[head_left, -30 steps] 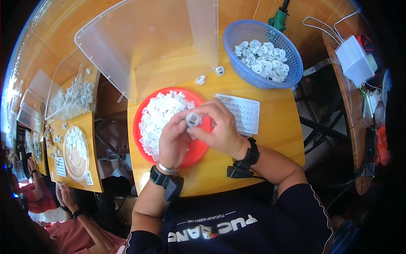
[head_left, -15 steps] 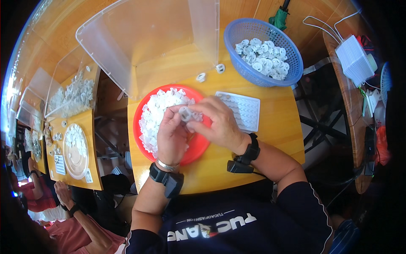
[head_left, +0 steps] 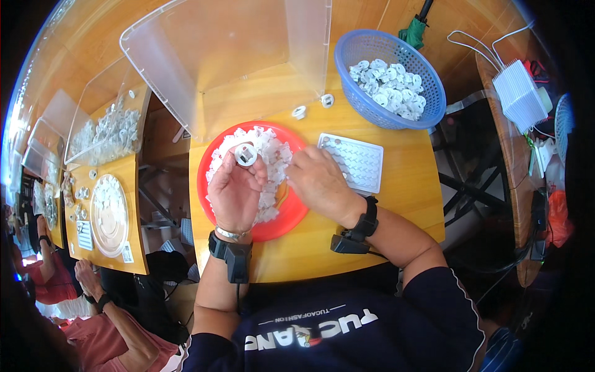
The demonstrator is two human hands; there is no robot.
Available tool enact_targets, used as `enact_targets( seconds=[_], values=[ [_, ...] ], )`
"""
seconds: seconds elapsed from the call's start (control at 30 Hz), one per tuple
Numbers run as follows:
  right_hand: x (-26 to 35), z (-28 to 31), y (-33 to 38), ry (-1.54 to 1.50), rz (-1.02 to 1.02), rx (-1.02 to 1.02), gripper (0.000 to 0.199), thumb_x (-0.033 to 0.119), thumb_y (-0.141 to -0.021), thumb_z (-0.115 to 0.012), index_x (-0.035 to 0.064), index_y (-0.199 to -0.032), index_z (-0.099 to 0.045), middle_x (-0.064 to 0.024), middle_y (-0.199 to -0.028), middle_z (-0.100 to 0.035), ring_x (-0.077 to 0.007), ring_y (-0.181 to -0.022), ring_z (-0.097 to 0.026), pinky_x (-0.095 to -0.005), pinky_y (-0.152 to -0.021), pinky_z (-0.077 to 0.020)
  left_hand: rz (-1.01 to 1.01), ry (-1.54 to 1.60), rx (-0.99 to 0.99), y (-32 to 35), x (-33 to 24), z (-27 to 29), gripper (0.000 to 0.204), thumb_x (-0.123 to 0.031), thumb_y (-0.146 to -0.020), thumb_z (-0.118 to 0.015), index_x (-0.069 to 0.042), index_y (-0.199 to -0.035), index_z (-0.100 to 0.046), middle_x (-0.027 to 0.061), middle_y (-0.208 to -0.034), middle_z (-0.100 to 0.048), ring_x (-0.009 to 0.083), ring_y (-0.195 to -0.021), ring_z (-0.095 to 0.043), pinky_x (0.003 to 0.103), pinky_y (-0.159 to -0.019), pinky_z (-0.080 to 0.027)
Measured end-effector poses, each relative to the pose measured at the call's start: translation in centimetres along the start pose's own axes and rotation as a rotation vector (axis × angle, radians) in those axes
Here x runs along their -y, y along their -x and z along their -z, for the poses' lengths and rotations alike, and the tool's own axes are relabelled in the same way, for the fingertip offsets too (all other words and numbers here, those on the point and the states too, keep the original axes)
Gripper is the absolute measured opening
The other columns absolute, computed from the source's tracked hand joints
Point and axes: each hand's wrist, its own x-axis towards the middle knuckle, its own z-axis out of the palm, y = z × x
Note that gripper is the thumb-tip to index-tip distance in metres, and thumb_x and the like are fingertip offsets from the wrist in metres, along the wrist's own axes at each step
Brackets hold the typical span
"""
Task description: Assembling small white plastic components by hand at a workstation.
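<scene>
A: What can't we make out?

B: Mainly the right hand (head_left: 317,184). Its fingers curl inward and their tips are tucked out of sight, so we can't tell whether it grips anything. It hangs beside the rim of the round red plastic tray (head_left: 286,224).

A: And the left hand (head_left: 235,197)?

B: That one we read easily: palm up, it pinches a round white plastic piece with a dark opening (head_left: 246,154) at its fingertips, above the heap of small white translucent parts (head_left: 277,154) in the red tray. The hand and wrist hide some of that heap from us.

A: What else is covered or cut off?

B: The right hand comes close to a shallow white plastic tray with rows of small cells (head_left: 356,167), whose contents we can't resolve. The large clear plastic bin (head_left: 248,43) runs past the top edge.

A: And the surface?

B: We're at a yellow wooden table (head_left: 416,180). Two loose white pieces (head_left: 299,112) lie near the blue perforated plastic basket (head_left: 372,116), itself partly filled with white pieces.

A: The room?

B: Leftward we see another wooden table (head_left: 137,214) and a co-worker in a pink top (head_left: 118,338); a green folded umbrella (head_left: 414,32) stands behind the basket.
</scene>
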Motion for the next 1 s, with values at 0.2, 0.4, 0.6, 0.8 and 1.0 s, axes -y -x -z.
enact_targets(
  seconds=[0.2, 0.4, 0.6, 0.8, 1.0],
  values=[
    [-0.3, 0.0, 0.1, 0.037, 0.051, 0.015, 0.006, 0.008, -0.077, -0.059, 0.0066, -0.074, -0.064, -0.0067, -0.086, -0.058, -0.0254, -0.091, -0.055, -0.0378, -0.08, -0.0448, 0.008, -0.002, 0.005, -0.2, 0.0, 0.4, 0.028, -0.024, -0.098, -0.052, -0.003, -0.115, -0.058, 0.0097, -0.101, -0.065, 0.0203, -0.087, -0.062, 0.032, -0.077, -0.051],
    [-3.1, 4.0, -0.1, 0.159, -0.177, -0.059, 0.006, 0.01, -0.078, -0.063, 0.0055, -0.074, -0.064, -0.0107, -0.083, -0.061, -0.028, -0.084, -0.058, -0.0394, -0.074, -0.0487, 0.05, -0.042, 0.027, 0.3, 0.5, -0.5, 0.027, -0.023, -0.095, -0.054, -0.003, -0.111, -0.056, 0.0102, -0.093, -0.063, 0.0203, -0.082, -0.061, 0.03, -0.072, -0.05],
    [-5.2, 3.8, 0.0, 0.152, -0.257, -0.034, 0.007, 0.012, -0.08, -0.066, 0.0055, -0.077, -0.068, -0.0114, -0.082, -0.06, -0.0293, -0.083, -0.059, -0.0414, -0.075, -0.0488, 0.164, -0.106, 0.113, 0.7, 1.3, -1.6, 0.028, -0.026, -0.091, -0.057, -0.004, -0.108, -0.055, 0.0095, -0.085, -0.062, 0.0192, -0.075, -0.058, 0.028, -0.066, -0.046],
    [-5.1, 3.6, 0.0, 0.125, -0.259, -0.042, 0.007, 0.012, -0.081, -0.066, 0.006, -0.077, -0.067, -0.0108, -0.081, -0.061, -0.0309, -0.083, -0.06, -0.0434, -0.073, -0.0489, 0.19, -0.143, 0.115, 0.8, 1.7, -1.2, 0.028, -0.026, -0.091, -0.058, -0.005, -0.11, -0.056, 0.008, -0.094, -0.063, 0.0181, -0.077, -0.059, 0.027, -0.066, -0.046],
    [-4.7, 3.7, -0.2, 0.089, -0.305, -0.051, 0.013, 0.017, -0.08, -0.068, 0.0055, -0.076, -0.068, -0.0112, -0.082, -0.062, -0.0294, -0.083, -0.061, -0.0422, -0.073, -0.0492, 0.19, -0.121, 0.133, 0.8, 1.7, -0.7, 0.027, -0.025, -0.091, -0.057, -0.005, -0.109, -0.055, 0.0084, -0.094, -0.063, 0.0175, -0.078, -0.06, 0.027, -0.067, -0.047]
  ],
)
